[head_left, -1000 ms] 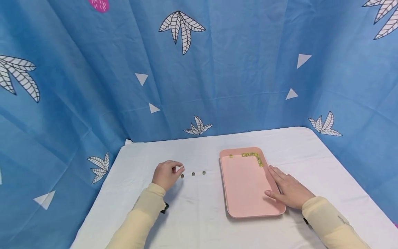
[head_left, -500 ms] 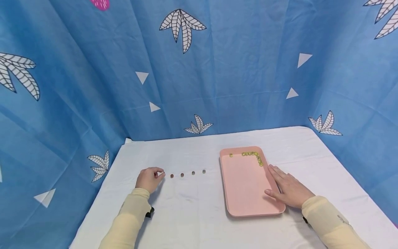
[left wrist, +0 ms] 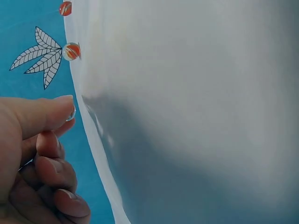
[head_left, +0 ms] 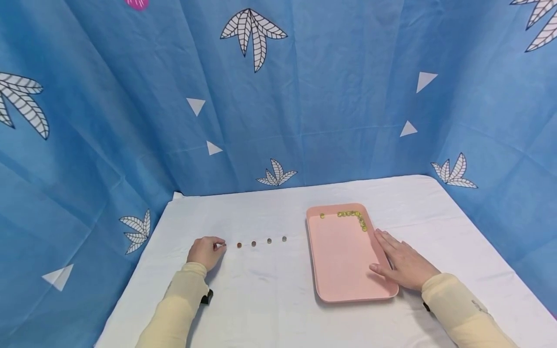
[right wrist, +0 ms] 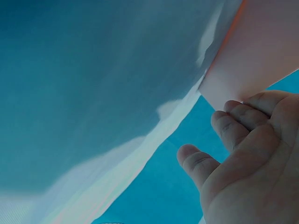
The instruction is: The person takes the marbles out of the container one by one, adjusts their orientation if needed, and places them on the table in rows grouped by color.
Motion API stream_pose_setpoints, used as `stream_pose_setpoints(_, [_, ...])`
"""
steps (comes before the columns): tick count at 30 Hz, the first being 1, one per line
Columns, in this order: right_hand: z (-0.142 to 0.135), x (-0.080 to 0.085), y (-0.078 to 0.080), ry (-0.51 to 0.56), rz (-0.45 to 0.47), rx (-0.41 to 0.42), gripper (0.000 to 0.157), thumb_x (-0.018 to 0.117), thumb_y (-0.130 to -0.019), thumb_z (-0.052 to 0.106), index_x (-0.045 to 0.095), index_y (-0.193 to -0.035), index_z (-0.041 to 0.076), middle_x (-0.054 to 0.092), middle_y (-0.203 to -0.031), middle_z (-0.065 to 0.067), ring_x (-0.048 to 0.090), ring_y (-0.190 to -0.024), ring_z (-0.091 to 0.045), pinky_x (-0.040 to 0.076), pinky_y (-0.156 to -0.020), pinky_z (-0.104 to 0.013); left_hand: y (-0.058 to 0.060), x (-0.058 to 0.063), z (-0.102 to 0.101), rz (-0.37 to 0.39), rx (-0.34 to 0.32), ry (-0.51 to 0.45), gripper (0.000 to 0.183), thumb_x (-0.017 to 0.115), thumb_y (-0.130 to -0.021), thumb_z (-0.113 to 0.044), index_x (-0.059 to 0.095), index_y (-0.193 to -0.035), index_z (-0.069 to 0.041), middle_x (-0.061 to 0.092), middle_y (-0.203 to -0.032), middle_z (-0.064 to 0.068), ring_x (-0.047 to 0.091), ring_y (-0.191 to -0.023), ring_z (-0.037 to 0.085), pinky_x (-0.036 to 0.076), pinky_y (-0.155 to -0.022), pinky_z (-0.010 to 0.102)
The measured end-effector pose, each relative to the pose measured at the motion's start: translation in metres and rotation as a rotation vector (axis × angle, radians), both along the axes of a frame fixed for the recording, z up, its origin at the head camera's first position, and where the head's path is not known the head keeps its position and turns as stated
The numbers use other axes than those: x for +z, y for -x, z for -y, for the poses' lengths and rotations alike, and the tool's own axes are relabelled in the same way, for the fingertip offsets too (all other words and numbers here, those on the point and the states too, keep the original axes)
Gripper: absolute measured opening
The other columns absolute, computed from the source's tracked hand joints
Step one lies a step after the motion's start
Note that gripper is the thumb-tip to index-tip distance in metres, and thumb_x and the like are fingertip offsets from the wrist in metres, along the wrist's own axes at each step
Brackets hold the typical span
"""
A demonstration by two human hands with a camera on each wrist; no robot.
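Note:
In the head view my left hand (head_left: 205, 252) is low over the left of the table, at the end of a row of small glass marbles (head_left: 239, 245). Thumb and index finger pinch a clear glass marble (left wrist: 71, 114), mostly covered by the fingertips in the left wrist view; the other fingers are curled. Two marbles with orange swirls (left wrist: 71, 51) show beyond it. My right hand (head_left: 405, 261) rests at the right rim of a pink tray (head_left: 317, 270), its fingers straight along the side and the thumb over the inside. It holds no marble.
Several yellow-green marbles (head_left: 348, 213) lie along the tray's far edge and far right corner, with a single one (head_left: 322, 215) near the far left corner. A white cloth (head_left: 270, 309) covers the table. Blue patterned curtains (head_left: 339, 106) stand behind and at both sides.
My left hand has moved left along the row, uncovering the orange marble, and has settled at the row's left end with a marble pinched. My right hand and the tray have stayed put.

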State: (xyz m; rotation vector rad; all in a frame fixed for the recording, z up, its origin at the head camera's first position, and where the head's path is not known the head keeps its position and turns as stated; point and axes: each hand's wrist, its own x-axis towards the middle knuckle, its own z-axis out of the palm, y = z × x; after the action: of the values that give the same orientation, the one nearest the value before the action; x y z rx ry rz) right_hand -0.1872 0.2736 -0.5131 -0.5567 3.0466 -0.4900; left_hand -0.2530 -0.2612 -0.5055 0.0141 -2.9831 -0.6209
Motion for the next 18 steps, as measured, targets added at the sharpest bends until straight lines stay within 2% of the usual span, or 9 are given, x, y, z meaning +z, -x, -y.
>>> stream_pose_setpoints(11, [-0.0005,0.0007,-0.0008,0.014,-0.037,0.009,0.096,0.052,-0.087,0.067,0.024,-0.151,0.002,0.027,-0.154,-0.018,0.029,-0.138,-0.039,0.026,-0.107,-0.059,-0.0006,0.0019,-0.0034,0.011,-0.042,0.077,0.014,0.076,-0.083,-0.015,0.076,-0.097,-0.011,0.060,-0.069,-0.003,0.051,-0.061,0.014,0.044,-0.059,0.033])
stream_pose_setpoints(18, [-0.0007,-0.0001,-0.0022,0.018,-0.038,0.007,0.095,0.054,-0.087,0.066,0.025,-0.151,0.002,0.028,-0.154,-0.018,0.030,-0.138,-0.038,0.026,-0.106,-0.059,-0.0018,0.0031,-0.0059,0.030,-0.039,0.118,0.013,0.075,-0.084,-0.014,0.076,-0.096,-0.011,0.062,-0.070,-0.001,0.053,-0.063,0.015,0.048,-0.062,0.036])
